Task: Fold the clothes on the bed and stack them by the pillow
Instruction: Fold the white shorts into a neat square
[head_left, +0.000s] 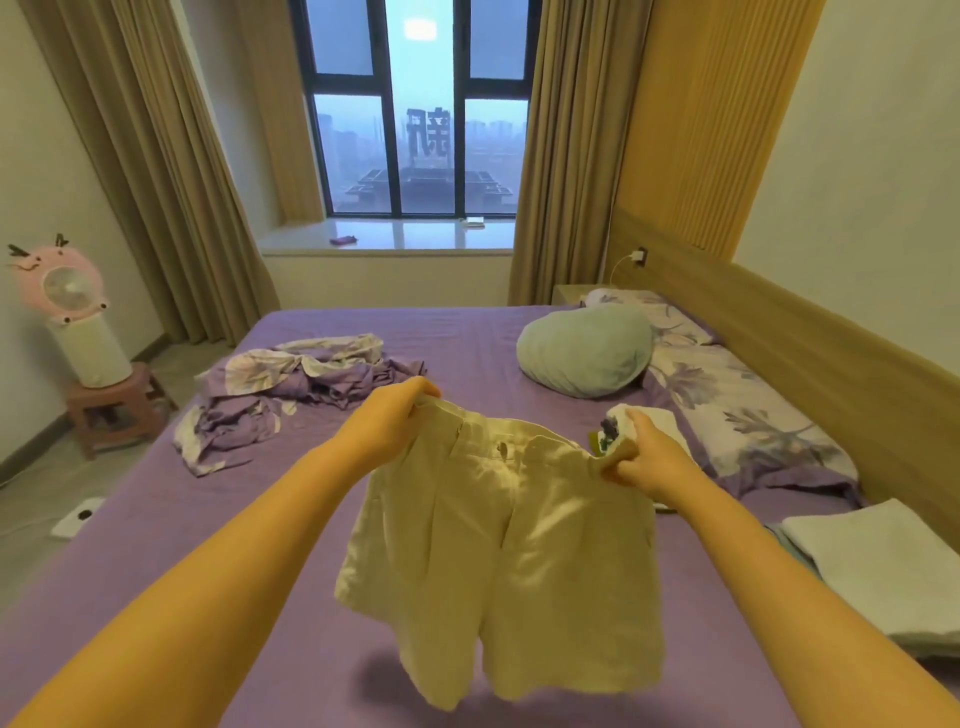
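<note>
The left hand (402, 415) pinches the waistband's left corner of the cream linen shorts (501, 561); the right hand (641, 457) grips the right corner. We see the shorts hanging spread, front facing us, above the purple-sheeted bed (467, 332). At 11 o'clock of the shorts lies a crumpled purple floral cover (291, 384). At 2 o'clock, a folded white garment (660, 421) rests beside the long floral pillow (737, 405). A pale green heart-shaped cushion (587, 348) sits at 1 o'clock.
</note>
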